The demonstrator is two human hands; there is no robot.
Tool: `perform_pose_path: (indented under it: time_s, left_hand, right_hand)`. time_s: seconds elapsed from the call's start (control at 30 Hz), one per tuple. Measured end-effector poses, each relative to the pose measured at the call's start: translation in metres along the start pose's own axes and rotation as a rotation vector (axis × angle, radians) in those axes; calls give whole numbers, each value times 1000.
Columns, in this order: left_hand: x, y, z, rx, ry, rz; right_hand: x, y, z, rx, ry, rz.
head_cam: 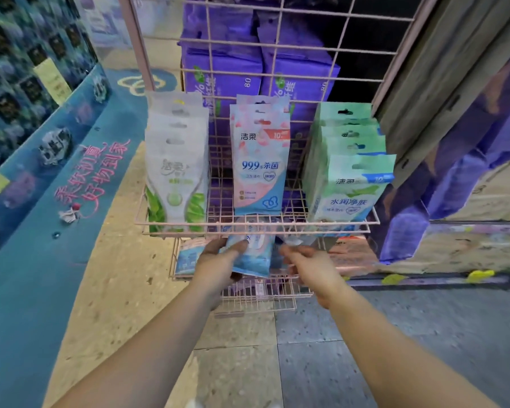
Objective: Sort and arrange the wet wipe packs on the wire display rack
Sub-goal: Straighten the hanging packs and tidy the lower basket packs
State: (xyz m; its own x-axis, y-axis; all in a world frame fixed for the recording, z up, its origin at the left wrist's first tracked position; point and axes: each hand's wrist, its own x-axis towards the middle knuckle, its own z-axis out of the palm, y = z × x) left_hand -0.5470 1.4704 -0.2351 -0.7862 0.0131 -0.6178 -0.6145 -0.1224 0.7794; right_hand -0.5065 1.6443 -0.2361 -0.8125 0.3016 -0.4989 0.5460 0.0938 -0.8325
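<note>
A pink wire display rack (256, 223) carries three hanging rows of wet wipe packs: white-and-green packs (175, 172) on the left, pink-and-blue packs (259, 166) in the middle, green packs (351, 178) on the right. Below the upper basket, my left hand (218, 262) grips a blue-and-pink wipe pack (252, 254), thumb across its front. My right hand (309, 265) sits just right of that pack at the lower basket; its fingers pinch something small and pale, blurred.
Purple boxed packs (248, 78) are stacked behind the grid. A blue curved display base (71, 184) with pink lettering stands at the left. More packs lie in the lower basket (189, 260). A purple poster wall (454, 172) is on the right. The floor below is tiled.
</note>
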Motion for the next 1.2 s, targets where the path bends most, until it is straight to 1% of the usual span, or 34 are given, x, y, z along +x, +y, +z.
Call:
perform_pose_path:
  time_s: [0.03,0.07,0.1,0.13,0.2,0.27,0.33,0.4,0.47,0.5,0.53,0.6,0.67,0.73,0.83,0.9,1.0,1.07,1.1,1.17,1.2]
  left_hand:
    - [1,0,-4,-45,5,-30]
    - [3,-1,-9,-77,8,-57]
    - [5,-2,-14,-101,13,-77]
    - [7,-3,-20,-120,19,-89]
    - [7,-6,-32,-142,20,-99]
    - [7,-10,-42,-148,26,-94]
    - [7,-15,-48,-165,16,-85]
    - [6,-20,-50,-173,-9,-80]
    - [2,-22,-48,-192,-18,-78]
    - [0,-23,-46,-195,-15,-74]
    - [-2,-23,-43,-188,-13,-67]
    - [-5,-22,-34,-170,-14,-43]
    - [-11,-19,-18,-127,-40,-14]
    - [-17,-17,4,-50,-66,20]
    - [-16,-21,36,41,-47,41]
    - [-13,-20,53,21,21,34]
    - [-11,-17,70,-137,77,22]
    - [-11,-18,73,-215,46,7]
    - [-11,-18,71,-240,3,-13]
    - [-14,-18,63,-229,-103,-77]
    - [-19,-16,56,-186,-155,-102]
  right_hand:
    - [7,1,-4,50,128,-31]
    - [15,2,-8,89,220,-46]
    - [26,5,-9,65,271,-52]
    - [36,8,-9,-22,285,-32]
    - [49,10,-4,-273,263,10]
    - [58,12,7,-540,214,-23]
    - [62,10,12,-678,224,-144]
    - [67,8,10,-709,178,-122]
    - [59,9,2,-621,227,-75]
    - [52,13,-3,-523,262,-87]
    - [42,16,-9,-397,272,-134]
    - [17,20,-21,-278,248,-228]
    - [-8,22,-34,-252,268,-307]
    - [-21,30,-48,-253,346,-356]
    - [-37,33,-68,-135,442,-381]
    - [-47,28,-79,-59,467,-375]
    - [-56,20,-89,-16,464,-370]
    - [-59,13,-90,64,417,-351]
    - [-60,10,-88,110,389,-334]
    - [-58,8,-83,131,342,-301]
    - [-56,8,-81,125,324,-297]
